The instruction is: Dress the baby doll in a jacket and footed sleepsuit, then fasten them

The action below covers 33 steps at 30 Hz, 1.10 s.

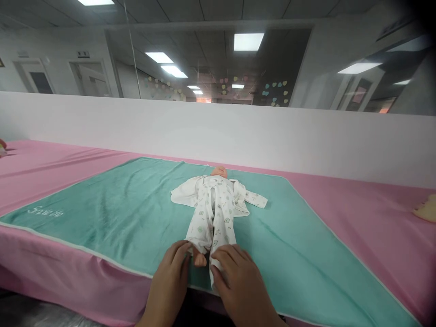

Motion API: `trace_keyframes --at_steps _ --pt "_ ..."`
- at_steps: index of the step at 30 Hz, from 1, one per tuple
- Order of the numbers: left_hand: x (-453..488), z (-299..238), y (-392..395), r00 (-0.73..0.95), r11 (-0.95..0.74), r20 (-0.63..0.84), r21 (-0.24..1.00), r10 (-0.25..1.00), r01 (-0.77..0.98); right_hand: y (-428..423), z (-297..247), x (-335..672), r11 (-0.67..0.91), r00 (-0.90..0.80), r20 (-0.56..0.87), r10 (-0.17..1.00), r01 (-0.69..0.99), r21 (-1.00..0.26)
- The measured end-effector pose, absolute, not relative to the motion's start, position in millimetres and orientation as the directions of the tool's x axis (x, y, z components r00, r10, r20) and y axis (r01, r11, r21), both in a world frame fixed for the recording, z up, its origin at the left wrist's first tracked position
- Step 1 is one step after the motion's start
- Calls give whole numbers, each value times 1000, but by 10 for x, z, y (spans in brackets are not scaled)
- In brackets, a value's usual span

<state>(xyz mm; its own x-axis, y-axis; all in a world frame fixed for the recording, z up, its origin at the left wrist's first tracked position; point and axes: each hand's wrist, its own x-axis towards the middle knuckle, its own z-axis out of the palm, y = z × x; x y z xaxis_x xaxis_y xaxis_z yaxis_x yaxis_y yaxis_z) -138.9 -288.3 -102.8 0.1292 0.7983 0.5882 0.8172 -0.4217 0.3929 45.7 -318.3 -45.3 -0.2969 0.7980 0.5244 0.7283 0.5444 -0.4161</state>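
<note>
A baby doll [219, 171] lies on its back on a green blanket [129, 213], its head away from me. White printed baby trousers [223, 204] cover its legs. Under its upper body a white baby shirt [186, 190] is spread, with one sleeve stretched out to the right. My left hand [173, 268] pinches the hem of the left trouser leg, beside a bare doll foot [200, 260]. Around the lower end of the right trouser leg, my right hand [238, 277] has its fingers closed. The doll's other foot is hidden.
The blanket lies on a pink cover [85, 277], whose front edge drops down near me. Behind stands a low white wall [204, 131] with glass above. Partly visible objects sit at the far left [2, 147] and far right [425, 210].
</note>
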Motion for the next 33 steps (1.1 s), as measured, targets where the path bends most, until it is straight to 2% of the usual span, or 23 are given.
trace_keyframes --at_steps 3,6,8,11,14,17,22,24,29,33 --pt "-1425 -1100 -2770 91 -359 600 343 794 868 -2970 -442 210 367 -231 365 902 856 -365" --pt "-1421 -1045 -2710 76 -323 532 390 844 862 -2816 -480 105 338 -249 301 920 894 -295" --pt "-1396 -941 -2712 46 -310 462 516 886 798 -2777 -502 83 344 -245 319 916 888 -306" --pt "-1341 -730 -2745 8 -310 393 713 919 628 -2781 -500 46 325 -161 396 904 860 -392" --pt "-1294 -558 -2760 15 -359 424 746 906 560 -2796 -466 -21 299 -76 457 886 847 -439" --pt "-1300 -517 -2762 59 -450 533 643 844 620 -2821 -445 -63 303 -50 504 862 849 -432" --pt "-1452 -702 -2886 212 -555 750 238 626 797 -2979 -555 21 390 -87 596 798 829 -400" --pt "-1533 -800 -2983 234 -533 788 137 569 835 -3064 -640 76 431 -115 636 763 824 -368" --pt "-1704 -958 -3206 284 -535 794 62 538 842 -3210 -864 83 536 -222 716 662 808 -245" --pt "-1790 -975 -3262 256 -538 763 141 594 831 -3247 -958 -40 589 -242 798 551 791 -167"
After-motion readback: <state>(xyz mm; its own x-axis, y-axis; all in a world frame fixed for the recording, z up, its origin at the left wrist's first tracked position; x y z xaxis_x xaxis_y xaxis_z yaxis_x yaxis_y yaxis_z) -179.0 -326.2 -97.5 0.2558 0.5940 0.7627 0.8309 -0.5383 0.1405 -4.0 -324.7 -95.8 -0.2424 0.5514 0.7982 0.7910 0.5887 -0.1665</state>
